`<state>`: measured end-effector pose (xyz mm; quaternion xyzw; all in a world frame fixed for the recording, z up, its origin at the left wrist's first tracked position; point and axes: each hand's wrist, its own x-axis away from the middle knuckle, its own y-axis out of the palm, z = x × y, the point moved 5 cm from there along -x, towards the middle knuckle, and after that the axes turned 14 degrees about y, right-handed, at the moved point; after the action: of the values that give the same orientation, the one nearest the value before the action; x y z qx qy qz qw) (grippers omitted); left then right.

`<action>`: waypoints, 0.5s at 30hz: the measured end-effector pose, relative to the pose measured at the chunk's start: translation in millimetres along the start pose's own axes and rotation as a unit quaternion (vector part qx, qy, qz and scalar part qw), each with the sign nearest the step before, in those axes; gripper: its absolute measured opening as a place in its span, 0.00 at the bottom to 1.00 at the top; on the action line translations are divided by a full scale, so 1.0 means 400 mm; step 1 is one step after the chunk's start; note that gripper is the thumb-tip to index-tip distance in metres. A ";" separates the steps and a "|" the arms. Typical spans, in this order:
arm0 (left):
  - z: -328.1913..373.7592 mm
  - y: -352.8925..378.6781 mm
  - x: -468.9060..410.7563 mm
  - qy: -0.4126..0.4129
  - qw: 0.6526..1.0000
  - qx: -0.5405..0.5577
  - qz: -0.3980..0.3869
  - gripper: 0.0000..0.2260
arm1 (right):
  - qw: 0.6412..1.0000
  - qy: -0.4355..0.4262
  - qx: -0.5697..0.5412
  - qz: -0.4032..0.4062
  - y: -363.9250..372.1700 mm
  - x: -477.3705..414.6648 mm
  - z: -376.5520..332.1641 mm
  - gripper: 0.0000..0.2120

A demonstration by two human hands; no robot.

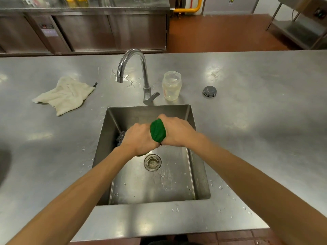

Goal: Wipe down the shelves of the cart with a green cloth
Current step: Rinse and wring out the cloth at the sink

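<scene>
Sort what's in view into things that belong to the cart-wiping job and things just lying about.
Belongs to the job:
- bunched green cloth, gripped by left hand and right hand
- square steel sink, over which it is held

Lying about:
- crumpled white cloth
- clear lidless plastic jar
- round grey lid
- grey steel scourer
- curved chrome tap

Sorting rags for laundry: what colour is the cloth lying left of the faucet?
Off-white, plain cloth; head view.
</scene>
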<state>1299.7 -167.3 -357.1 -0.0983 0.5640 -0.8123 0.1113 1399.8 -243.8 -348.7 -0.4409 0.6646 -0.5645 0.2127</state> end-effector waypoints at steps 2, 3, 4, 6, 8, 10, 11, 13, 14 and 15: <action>-0.020 -0.002 0.016 -0.030 0.994 0.105 0.028 0.13 | 0.996 -0.049 -0.015 0.069 -0.003 0.028 -0.002 0.42; -0.032 -0.004 0.027 -0.060 0.982 0.173 0.044 0.13 | 0.991 -0.082 -0.018 0.104 -0.008 0.046 -0.002 0.46; -0.042 -0.004 0.037 -0.090 0.964 0.246 0.054 0.12 | 0.984 -0.116 -0.013 0.138 -0.013 0.064 -0.002 0.48; -0.045 -0.003 0.055 -0.121 0.919 0.372 0.050 0.12 | 0.968 -0.165 0.018 0.187 -0.011 0.095 -0.002 0.49; -0.016 -0.002 0.069 -0.104 0.886 0.451 0.014 0.11 | 0.957 -0.186 0.043 0.220 -0.003 0.109 -0.011 0.49; 0.028 0.001 0.078 -0.079 0.861 0.502 -0.024 0.11 | 0.950 -0.170 0.055 0.255 -0.012 0.107 -0.018 0.49; 0.043 0.002 0.079 -0.074 0.856 0.511 -0.033 0.11 | 0.948 -0.156 0.053 0.273 -0.020 0.103 -0.019 0.48; 0.059 -0.007 0.076 -0.063 0.867 0.492 -0.037 0.12 | 0.945 -0.145 0.035 0.291 -0.034 0.091 -0.012 0.43; 0.060 -0.011 0.075 -0.058 0.878 0.473 -0.041 0.12 | 0.946 -0.149 0.031 0.288 -0.036 0.086 -0.007 0.40; 0.058 -0.013 0.074 -0.054 0.888 0.454 -0.047 0.12 | 0.949 -0.157 0.036 0.272 -0.033 0.084 -0.004 0.37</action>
<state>1277.6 -195.0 -343.1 -0.1072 0.1214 -0.9774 0.1359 1385.5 -270.3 -328.5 -0.3186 0.6968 -0.4320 0.4757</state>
